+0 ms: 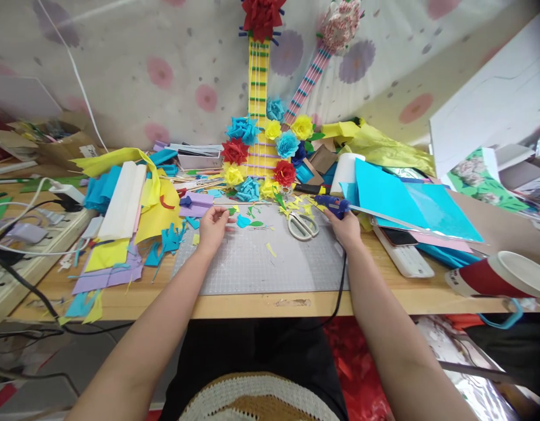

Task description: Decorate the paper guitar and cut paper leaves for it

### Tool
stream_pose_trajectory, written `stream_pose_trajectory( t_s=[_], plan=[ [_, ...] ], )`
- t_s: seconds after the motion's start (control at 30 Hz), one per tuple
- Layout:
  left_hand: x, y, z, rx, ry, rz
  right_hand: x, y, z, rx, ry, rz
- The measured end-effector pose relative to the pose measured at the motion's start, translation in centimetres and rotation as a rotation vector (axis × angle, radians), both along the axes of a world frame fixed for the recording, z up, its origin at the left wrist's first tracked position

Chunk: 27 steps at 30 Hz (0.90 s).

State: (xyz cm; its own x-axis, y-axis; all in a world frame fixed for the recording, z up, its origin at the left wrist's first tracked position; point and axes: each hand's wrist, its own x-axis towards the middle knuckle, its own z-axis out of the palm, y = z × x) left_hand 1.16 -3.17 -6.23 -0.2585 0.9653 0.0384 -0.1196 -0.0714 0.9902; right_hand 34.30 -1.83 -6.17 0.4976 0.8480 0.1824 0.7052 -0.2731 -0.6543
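Observation:
My right hand is closed round a blue glue gun, its nozzle pointing left over the grey cutting mat; its black cord runs down past my wrist. My left hand rests at the mat's far left edge, fingers pinched on a small green paper piece. White-handled scissors lie between my hands. Small blue and green paper cutouts lie beside my left hand. A yellow paper guitar ringed with paper flowers leans against the wall behind.
Stacks of yellow, blue and purple paper crowd the left. Cyan sheets, a white keyboard and a phone sit right. A red cup with white lid lies at the right edge. A power strip and cables are far left.

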Motion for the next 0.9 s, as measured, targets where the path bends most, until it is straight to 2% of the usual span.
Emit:
stream_pose_trajectory(
  t_s=[0.1,0.23,0.37,0.47,0.53,0.57,0.67,0.8,0.9],
  plan=[
    [-0.1,0.0,-0.1,0.024,0.022,0.022,-0.5,0.6,-0.9,-0.022,-0.027,0.012],
    [-0.4,-0.1,-0.2,0.017,0.03,0.023,-0.8,0.8,-1.0,-0.081,-0.119,0.027],
    [-0.4,-0.1,-0.3,-0.003,0.033,0.025,-1.0,-0.7,-0.3,-0.046,-0.347,-0.074],
    [-0.4,0.1,-0.5,-0.024,0.051,0.026,-2.2,-2.4,1.0,-0.187,-0.454,-0.059],
    [-0.3,0.2,-0.7,-0.025,0.071,0.02,-3.8,-3.2,2.2,-0.333,-0.445,0.095],
    [-0.3,0.2,-0.8,-0.02,0.085,0.013,-4.8,-3.4,2.7,-0.342,-0.455,0.186],
    [-0.2,0.2,-0.9,-0.002,0.127,-0.013,-8.2,-3.1,3.8,-0.221,-0.538,0.433],
    [-0.2,-0.1,-0.7,0.0,0.149,-0.022,-11.8,-1.1,3.3,-0.14,-0.542,0.956],
    [-0.3,-0.1,-0.6,-0.006,0.154,-0.022,-13.0,0.3,2.8,-0.149,-0.632,1.052]
  ],
)
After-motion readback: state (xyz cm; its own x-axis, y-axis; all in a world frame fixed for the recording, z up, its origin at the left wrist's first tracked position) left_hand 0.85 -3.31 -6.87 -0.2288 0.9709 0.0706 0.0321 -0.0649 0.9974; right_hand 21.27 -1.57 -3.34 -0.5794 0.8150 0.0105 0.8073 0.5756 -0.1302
